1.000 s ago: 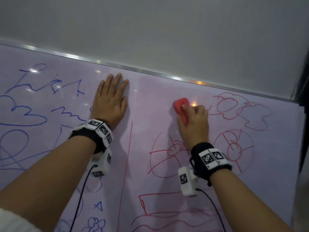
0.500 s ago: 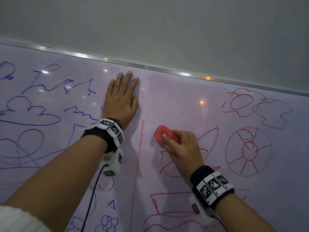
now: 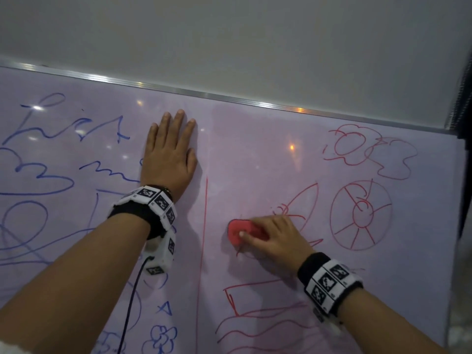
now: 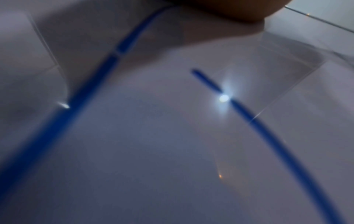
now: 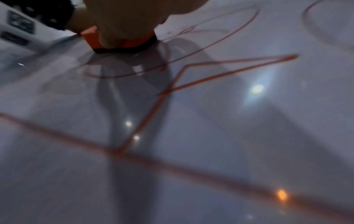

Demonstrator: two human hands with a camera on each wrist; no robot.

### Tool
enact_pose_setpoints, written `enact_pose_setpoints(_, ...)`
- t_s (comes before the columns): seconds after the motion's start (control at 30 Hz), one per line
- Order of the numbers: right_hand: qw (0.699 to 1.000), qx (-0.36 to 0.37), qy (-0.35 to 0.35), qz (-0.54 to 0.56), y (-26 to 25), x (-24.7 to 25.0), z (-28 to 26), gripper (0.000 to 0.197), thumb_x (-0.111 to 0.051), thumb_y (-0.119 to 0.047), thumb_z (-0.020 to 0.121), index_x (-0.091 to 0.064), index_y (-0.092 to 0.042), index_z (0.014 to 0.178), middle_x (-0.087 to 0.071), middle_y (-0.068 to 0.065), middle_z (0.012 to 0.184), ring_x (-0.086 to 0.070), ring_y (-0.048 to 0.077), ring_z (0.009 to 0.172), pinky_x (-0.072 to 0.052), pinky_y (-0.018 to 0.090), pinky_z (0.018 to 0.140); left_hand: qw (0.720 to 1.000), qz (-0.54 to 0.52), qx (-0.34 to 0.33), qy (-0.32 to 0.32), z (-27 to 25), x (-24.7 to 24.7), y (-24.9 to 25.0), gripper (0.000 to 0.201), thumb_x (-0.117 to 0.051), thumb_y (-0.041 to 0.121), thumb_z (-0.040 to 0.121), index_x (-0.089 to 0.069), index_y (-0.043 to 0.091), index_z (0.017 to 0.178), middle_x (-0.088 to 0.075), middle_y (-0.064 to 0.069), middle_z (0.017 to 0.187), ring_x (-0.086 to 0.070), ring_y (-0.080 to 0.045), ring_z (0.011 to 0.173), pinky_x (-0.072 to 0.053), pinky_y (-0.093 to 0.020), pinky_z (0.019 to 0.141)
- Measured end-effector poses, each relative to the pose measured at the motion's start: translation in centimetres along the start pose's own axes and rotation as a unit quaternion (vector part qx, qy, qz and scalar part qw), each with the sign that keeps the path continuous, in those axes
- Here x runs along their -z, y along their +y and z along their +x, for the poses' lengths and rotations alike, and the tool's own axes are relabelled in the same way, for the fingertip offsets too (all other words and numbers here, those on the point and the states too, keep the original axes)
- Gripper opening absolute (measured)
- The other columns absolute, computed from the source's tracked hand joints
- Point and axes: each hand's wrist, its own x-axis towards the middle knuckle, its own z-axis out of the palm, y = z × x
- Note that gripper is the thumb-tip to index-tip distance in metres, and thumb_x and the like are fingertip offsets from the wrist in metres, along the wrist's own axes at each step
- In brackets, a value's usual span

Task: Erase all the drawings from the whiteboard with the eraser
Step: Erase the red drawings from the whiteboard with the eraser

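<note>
A whiteboard fills the head view, with blue drawings on its left half and red drawings on its right half. My right hand grips a red eraser and presses it flat on the board, over the left part of a red leaf-like sketch. In the right wrist view the eraser shows its dark felt base on the board under my fingers. My left hand lies flat on the board with fingers straight, left of a vertical red line.
A metal frame edge runs along the board's top, with grey wall above. A dark edge stands at the far right. A black cable hangs from my left wrist camera. Blue strokes cross the left wrist view.
My right hand has carried the eraser down and to the left, from near the top of the board to the leaf sketch, part of which is wiped away. My left hand has stayed flat.
</note>
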Motion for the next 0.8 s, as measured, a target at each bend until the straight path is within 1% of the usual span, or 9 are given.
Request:
enact_pose_setpoints(0.07,0.992,-0.126,-0.008,0.01,2.6,1.2,0.0,0.009,-0.056,-0.038,0.088,-0.059,-0.034,0.094,-0.059,-0.005,0.091,-0.052,0.012,0.08,-0.043,0.037,0.074,1.0,0.0,-0.006,0.01,0.0,-0.1,0.0,0.057,-0.025,0.027,0.09,-0.031,0.01,0.145,-0.026,-0.014,0.152,-0.022,-0.033,0.14,-0.004,-0.039,0.115)
enact_pose_setpoints(0.2,0.902,-0.404,0.147,-0.042,3.3,0.2,0.2,0.031,-0.05,-0.04,0.088,-0.053,-0.022,0.112,-0.055,0.019,0.1,-0.042,0.026,0.09,-0.047,0.043,0.076,1.0,-0.008,-0.006,0.01,-0.1,-0.2,0.0,0.057,-0.025,0.027,0.09,-0.029,0.01,0.145,-0.025,-0.015,0.152,-0.021,-0.033,0.14,-0.004,-0.04,0.115)
enact_pose_setpoints(0.27,0.936,-0.333,0.114,-0.01,-0.3,-1.5,-0.1,0.034,-0.052,-0.046,0.087,-0.053,-0.022,0.112,-0.053,0.012,0.105,-0.044,0.024,0.09,-0.044,0.042,0.08,1.0,-0.011,-0.005,0.01,-0.1,-0.1,0.0,0.057,-0.026,0.026,0.09,-0.03,0.01,0.145,-0.025,-0.015,0.152,-0.02,-0.034,0.141,-0.004,-0.04,0.115)
enact_pose_setpoints(0.33,0.994,-0.103,0.038,-0.007,-2.6,-2.0,-2.4,0.037,-0.056,-0.026,0.08,-0.048,-0.022,0.116,-0.045,0.011,0.112,-0.043,0.025,0.09,-0.036,0.04,0.079,1.0,-0.013,-0.004,0.007,-0.1,0.0,0.0,0.057,-0.026,0.026,0.09,-0.029,0.01,0.145,-0.024,-0.015,0.153,-0.019,-0.033,0.141,-0.003,-0.04,0.115)
enact_pose_setpoints(0.4,0.999,0.019,-0.023,-0.039,-0.2,-1.6,-4.5,0.042,-0.049,-0.019,0.075,-0.045,-0.022,0.117,-0.044,0.012,0.111,-0.045,0.028,0.092,-0.032,0.039,0.078,1.0,-0.012,0.0,0.009,-0.1,0.0,0.0,0.057,-0.025,0.026,0.091,-0.028,0.011,0.146,-0.023,-0.014,0.153,-0.018,-0.033,0.141,-0.002,-0.04,0.115)
enact_pose_setpoints(0.47,0.994,-0.108,0.005,-0.03,2.6,-1.0,-5.6,0.035,-0.051,-0.022,0.082,-0.046,-0.025,0.117,-0.051,0.012,0.103,-0.048,0.029,0.087,-0.034,0.04,0.076,1.0,-0.011,0.0,0.008,-0.1,0.0,0.1,0.057,-0.026,0.026,0.091,-0.028,0.01,0.146,-0.023,-0.014,0.153,-0.018,-0.033,0.141,-0.004,-0.041,0.115)
enact_pose_setpoints(0.6,0.889,-0.429,0.148,-0.066,3.3,-0.1,-3.5,0.03,-0.047,-0.03,0.088,-0.044,-0.014,0.113,-0.054,0.022,0.095,-0.037,0.026,0.084,-0.032,0.038,0.074,1.0,-0.014,0.003,0.005,0.0,0.0,0.2,0.057,-0.027,0.026,0.09,-0.029,0.01,0.145,-0.023,-0.014,0.153,-0.018,-0.033,0.141,-0.004,-0.042,0.115)
enact_pose_setpoints(0.7,0.922,-0.371,0.115,-0.002,-0.9,-1.0,-2.0,0.02,-0.052,-0.027,0.087,-0.051,-0.018,0.105,-0.055,0.011,0.093,-0.042,0.02,0.08,-0.034,0.036,0.074,1.0,-0.013,0.004,0.001,0.0,0.3,0.2,0.058,-0.026,0.027,0.09,-0.028,0.011,0.146,-0.022,-0.014,0.153,-0.017,-0.033,0.142,-0.003,-0.041,0.115)
enact_pose_setpoints(0.8,0.988,-0.152,-0.003,0.006,-2.2,-1.2,-3.5,0.025,-0.057,-0.024,0.082,-0.053,-0.024,0.107,-0.052,0.004,0.102,-0.047,0.018,0.084,-0.037,0.035,0.075,1.0,-0.008,0.004,-0.002,-0.1,0.4,0.2,0.058,-0.025,0.027,0.09,-0.028,0.011,0.146,-0.022,-0.014,0.153,-0.017,-0.033,0.141,-0.003,-0.04,0.115)
